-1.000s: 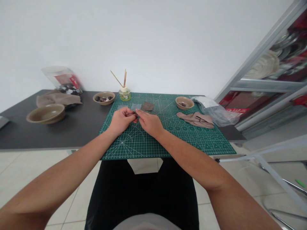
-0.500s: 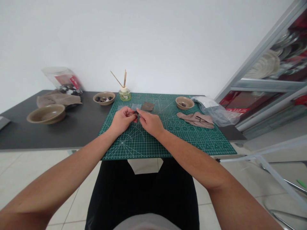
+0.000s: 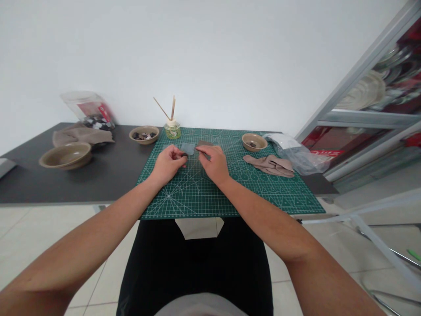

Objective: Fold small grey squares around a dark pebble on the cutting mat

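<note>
My left hand (image 3: 168,164) is over the left part of the green cutting mat (image 3: 256,188), its thumb and fingers closed on a small dark stone (image 3: 184,155). My right hand (image 3: 214,161) is just to the right, apart from the stone. Its index finger reaches left, and a gap shows between finger and thumb. Behind its knuckles is a brown square piece (image 3: 204,143), partly covered; whether the hand touches it I cannot tell. A grey-blue square piece (image 3: 188,148) lies flat on the mat beyond the two hands.
A bowl of mixed stones (image 3: 144,135) stands behind left, beside a reed diffuser (image 3: 173,130). To the right are a bowl with a few stones (image 3: 254,142), a brown cloth (image 3: 271,166) and a plastic bag (image 3: 301,156). Far left are another bowl (image 3: 66,156) and a jar (image 3: 90,112).
My right hand has come away from the stone, moving right and now partly covering the brown square. My left hand still holds the stone. The grey-blue square shows more fully.
</note>
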{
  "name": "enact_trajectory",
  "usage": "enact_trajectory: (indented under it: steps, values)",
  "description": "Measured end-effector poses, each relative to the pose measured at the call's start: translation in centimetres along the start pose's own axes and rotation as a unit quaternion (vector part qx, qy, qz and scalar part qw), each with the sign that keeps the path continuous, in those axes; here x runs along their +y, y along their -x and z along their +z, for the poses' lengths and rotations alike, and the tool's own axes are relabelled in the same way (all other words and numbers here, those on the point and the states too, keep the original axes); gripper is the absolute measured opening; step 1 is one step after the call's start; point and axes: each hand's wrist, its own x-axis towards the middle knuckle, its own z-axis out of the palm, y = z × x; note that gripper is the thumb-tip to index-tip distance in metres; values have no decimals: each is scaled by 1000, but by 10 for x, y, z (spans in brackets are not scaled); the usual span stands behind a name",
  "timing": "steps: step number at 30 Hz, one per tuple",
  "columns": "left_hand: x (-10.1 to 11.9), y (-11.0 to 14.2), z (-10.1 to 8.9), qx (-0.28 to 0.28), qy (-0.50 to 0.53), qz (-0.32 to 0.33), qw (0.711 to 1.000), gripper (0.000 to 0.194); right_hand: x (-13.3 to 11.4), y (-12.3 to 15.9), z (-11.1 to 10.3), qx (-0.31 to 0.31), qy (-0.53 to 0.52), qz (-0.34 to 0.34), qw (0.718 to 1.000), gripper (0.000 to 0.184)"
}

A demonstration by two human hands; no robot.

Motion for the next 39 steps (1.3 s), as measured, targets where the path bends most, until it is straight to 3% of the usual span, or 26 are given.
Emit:
enact_trajectory:
  steps: [4, 9, 20, 30, 39]
  values:
    - [3, 1, 0, -23, 0, -18, 1000, 20, 5, -2, -1, 37, -58, 22, 997, 19]
    - [8, 3, 0, -59, 21, -51, 997, 32, 2, 0, 2, -5, -75, 59, 995, 10]
    - [9, 5, -1, -74, 13, -19, 997, 29, -7, 2, -2, -88, 17, -9, 996, 23]
    - [14, 6, -4, -111, -109, 6, 988, 19, 0, 1, 2, -108, -19, -39, 993, 14]
    - [9, 4, -5, -139, -122, 13, 983, 22, 6, 0, 6, -129, -56, -26, 990, 13]
